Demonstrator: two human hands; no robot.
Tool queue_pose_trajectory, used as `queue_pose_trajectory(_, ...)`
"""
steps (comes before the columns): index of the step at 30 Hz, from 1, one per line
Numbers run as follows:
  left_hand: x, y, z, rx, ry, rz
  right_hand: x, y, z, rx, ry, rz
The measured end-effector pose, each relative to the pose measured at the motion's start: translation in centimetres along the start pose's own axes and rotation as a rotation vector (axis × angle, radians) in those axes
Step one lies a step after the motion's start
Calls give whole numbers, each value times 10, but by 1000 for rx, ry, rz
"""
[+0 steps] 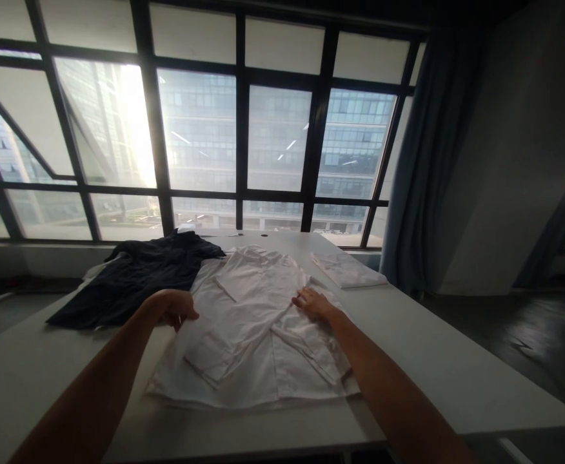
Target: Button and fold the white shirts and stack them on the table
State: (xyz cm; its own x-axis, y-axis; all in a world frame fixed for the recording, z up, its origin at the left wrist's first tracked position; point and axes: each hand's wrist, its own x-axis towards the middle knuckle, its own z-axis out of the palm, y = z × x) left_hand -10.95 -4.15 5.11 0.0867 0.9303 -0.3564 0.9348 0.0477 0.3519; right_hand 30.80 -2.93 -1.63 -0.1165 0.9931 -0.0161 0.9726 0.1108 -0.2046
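A white long-sleeved shirt (248, 322) lies spread on the table, its collar toward the window and its sleeves folded in over the front. At the shirt's left edge is my left hand (175, 307), with fingers curled under and thumb on top, pinching the cloth. My right hand (314, 303) rests on the right side of the shirt, near a sleeve. Its fingers are stretched out and a little apart on the fabric.
Left of the shirt lies a crumpled dark garment (151, 274), with some white cloth under its edge. A folded white garment (350, 269) lies at the back right of the white table (432, 361). Behind are large windows and a blue curtain (422, 180).
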Motion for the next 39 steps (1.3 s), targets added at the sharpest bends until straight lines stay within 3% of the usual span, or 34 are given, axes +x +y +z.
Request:
queue_pose_trajectory(2, -11, 11, -4, -43, -76, -21, -1, -1, 0, 2, 10, -8)
queue_pose_trajectory(6, -26, 57, 3, -69, 109, 111, -3, -1, -1, 2, 15, -28)
queue_pose_trajectory(11, -37, 116, 51, -102, 155, 382, -3, -1, -2, 1, -2, -19)
queue_pose_trajectory(15, -37, 136, 91, -134, 45, 407, -4, -1, -3, -1, -4, -24)
queue_pose_trajectory(19, -31, 140, 112, -170, -20, 402, -5, -2, -4, -15, -21, -18)
queue_pose_trajectory(23, -22, 133, 106, -297, -86, 463, -6, -3, -5, -13, -25, -16)
queue_pose_trajectory(25, -16, 121, 97, -273, -12, 621, -6, -4, -5, -6, -21, -14)
queue_pose_trajectory(28, -6, 98, 88, -158, 194, 899, -6, -5, -4, -3, -23, -4)
queue_pose_trajectory(30, -2, 86, 90, -34, 236, 979, -6, -6, -4, -7, -26, -1)
queue_pose_trajectory(35, -3, 86, 106, 243, 121, 854, -6, -6, -4, -10, -19, -12)
queue_pose_trajectory(39, -14, 98, 111, 275, 138, 783, -5, -5, -3, -9, -19, -5)
